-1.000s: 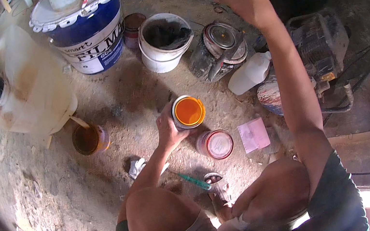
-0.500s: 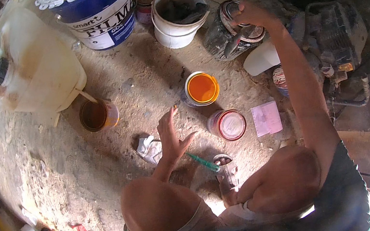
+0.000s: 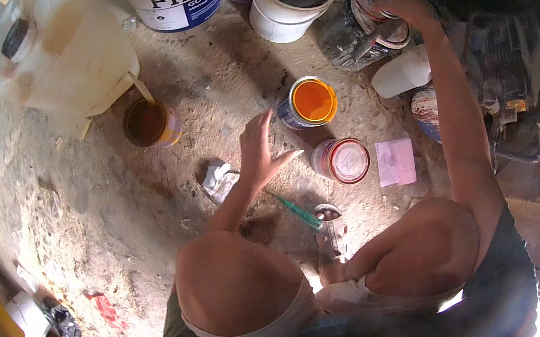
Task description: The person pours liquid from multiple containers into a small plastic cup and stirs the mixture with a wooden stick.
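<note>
My left hand (image 3: 258, 150) hovers over the floor with thumb and fingers apart, holding nothing, just left of an open can of orange paint (image 3: 314, 101). My right arm stretches far forward. Its hand (image 3: 404, 3) is at the paint-smeared rims on top of a dark, stained container (image 3: 343, 42), fingers bent and closed; whatever they grip is hidden. A dark-bladed tool (image 3: 364, 47) lies across that container's top. Nearer me stands a closed can with a red-rimmed lid (image 3: 349, 161). A pink sheet (image 3: 395, 162) lies beside it. A green-handled tool (image 3: 300, 211) rests near my foot.
Left are a large cloudy jerrycan (image 3: 61, 53) and a can of brown liquid (image 3: 145, 123). A blue-and-white bucket (image 3: 178, 2) and a white bucket (image 3: 285, 23) stand at the back. A crumpled white cloth (image 3: 220, 181) lies left. Machinery (image 3: 507, 68) sits right, near a white container (image 3: 404, 72).
The view has shifted, so the scene sits higher and further right. My left hand has moved slightly forward beside the orange paint can. My right hand has moved slightly right over the dark container.
</note>
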### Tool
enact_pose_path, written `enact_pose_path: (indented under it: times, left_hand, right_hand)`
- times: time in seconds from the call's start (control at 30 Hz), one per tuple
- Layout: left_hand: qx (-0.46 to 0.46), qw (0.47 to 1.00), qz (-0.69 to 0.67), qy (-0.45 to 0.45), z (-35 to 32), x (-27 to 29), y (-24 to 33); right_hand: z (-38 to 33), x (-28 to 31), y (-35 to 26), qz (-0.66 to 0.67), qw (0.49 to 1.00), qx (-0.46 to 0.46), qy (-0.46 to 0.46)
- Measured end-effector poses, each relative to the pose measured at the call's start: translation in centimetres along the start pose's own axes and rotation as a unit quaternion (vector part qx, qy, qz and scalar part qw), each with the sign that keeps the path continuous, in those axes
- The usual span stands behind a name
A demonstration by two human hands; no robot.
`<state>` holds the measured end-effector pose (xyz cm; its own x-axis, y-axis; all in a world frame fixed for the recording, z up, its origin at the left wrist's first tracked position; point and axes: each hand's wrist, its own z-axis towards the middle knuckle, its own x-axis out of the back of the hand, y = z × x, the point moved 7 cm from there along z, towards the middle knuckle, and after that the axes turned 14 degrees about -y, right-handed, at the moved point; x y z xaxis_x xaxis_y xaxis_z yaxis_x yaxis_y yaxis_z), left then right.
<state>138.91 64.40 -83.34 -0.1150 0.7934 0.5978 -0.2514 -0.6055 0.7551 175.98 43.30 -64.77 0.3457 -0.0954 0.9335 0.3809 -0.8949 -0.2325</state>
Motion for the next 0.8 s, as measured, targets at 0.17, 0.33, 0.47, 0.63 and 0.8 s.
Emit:
enact_pose_path:
  times: [0.17, 0.33, 0.47, 0.63, 0.8]
  left_hand:
    - [-0.086, 0.990, -0.103, 0.036, 5.6, -2.8, 0.6]
    - [-0.066, 0.988, -0.101, 0.099, 6.0, -1.1, 0.4]
    - [-0.101, 0.983, -0.142, 0.060, 6.6, -1.1, 0.8]
    - [-0.040, 0.985, -0.153, 0.066, 3.0, 0.5, 0.5]
    - [0.078, 0.981, -0.165, 0.063, -3.6, 7.9, 1.7]
  right_hand:
    - [-0.2, 2.3, 2.0, 0.046, 0.976, 0.208, 0.039]
    - [-5.1, 2.0, -9.1, 0.095, 0.988, 0.120, 0.002]
    - [-5.3, 3.3, -9.7, 0.013, 0.990, 0.130, 0.043]
    - [-6.0, 3.9, -10.0, -0.026, 0.987, 0.152, 0.039]
    - [-10.6, 3.6, -17.3, -0.014, 0.981, 0.192, 0.013]
